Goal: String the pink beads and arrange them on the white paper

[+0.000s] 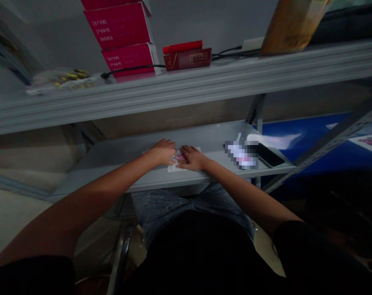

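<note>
A small white sheet (pixel 172 168) with a pink, yellow and dark pattern lies on the lower grey shelf. It may be paper or a plastic packet; I cannot tell. My left hand (pixel 163 152) rests over its left part with the fingers curled in. Whatever those fingers hold is hidden beneath them. On the sheet's right part my right hand (pixel 194 159) lies flat, fingers stretched out and pressing on it. Between the two hands the patterned middle shows.
Right of my hands lie a blurred-out phone-like object (pixel 241 155) and a dark phone (pixel 270 155). The upper shelf (pixel 186 88) crosses above, bearing pink boxes (pixel 128 57), a dark red box (pixel 188 59), cables and a plastic bag (pixel 65 80). A metal post (pixel 336 127) slants at right.
</note>
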Demonstrator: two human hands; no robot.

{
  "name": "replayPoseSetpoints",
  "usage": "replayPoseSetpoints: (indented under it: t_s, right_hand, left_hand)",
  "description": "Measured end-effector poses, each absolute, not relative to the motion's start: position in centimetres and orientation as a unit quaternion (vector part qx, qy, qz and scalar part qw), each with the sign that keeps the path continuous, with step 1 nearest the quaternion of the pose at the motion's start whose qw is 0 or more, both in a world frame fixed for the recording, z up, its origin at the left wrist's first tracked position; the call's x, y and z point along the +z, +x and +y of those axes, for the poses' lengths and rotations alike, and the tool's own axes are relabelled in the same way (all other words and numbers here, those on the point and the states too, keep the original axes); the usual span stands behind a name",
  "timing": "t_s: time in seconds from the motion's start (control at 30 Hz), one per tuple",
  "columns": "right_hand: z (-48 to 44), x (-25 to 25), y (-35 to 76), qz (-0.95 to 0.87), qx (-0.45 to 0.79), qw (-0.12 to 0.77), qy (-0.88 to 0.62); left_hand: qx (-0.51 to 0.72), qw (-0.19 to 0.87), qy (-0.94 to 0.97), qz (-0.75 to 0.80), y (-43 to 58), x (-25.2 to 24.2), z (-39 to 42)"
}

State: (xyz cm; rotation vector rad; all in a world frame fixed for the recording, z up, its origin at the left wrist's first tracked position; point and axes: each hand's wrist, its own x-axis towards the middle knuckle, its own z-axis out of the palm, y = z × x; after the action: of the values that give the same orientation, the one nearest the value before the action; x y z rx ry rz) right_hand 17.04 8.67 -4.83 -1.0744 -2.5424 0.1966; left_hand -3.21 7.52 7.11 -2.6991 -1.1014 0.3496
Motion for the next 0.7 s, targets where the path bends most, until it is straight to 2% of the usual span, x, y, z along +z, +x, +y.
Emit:
replayPoseSetpoints:
  t_s: [0.27,0.7]
  right_hand:
    - [8.5,-4.6,17.0,-0.905,0.063,0.172,-0.384]
    - [8.4,-4.6,16.9,-0.902,0.049,0.188,-0.387]
  left_hand:
    - [0.184,0.171,-0.903,-0.349,-1.1,8.0,6.6]
    - [0.178,0.149,-0.903,-0.360,-1.3,7.6,6.8]
